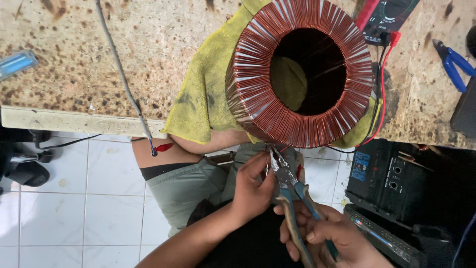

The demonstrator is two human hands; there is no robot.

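Observation:
A large ring-shaped coil wound with copper wire (258,99) rests on a yellow cloth (203,89) at the bench's near edge. My right hand (327,235) grips blue-handled pliers (285,176), whose jaws point up at a wire end just under the coil's lower rim. My left hand (253,186) pinches that same wire end beside the jaws, fingers together. The wire itself is too thin to make out clearly.
A multimeter (384,17) with red and black leads (382,89) sits behind the coil. Blue-handled cutters (453,62) lie at the right. A grey cable (121,74) hangs over the speckled bench (74,64). Black electronic boxes (391,178) stand on the white tiled floor (74,208).

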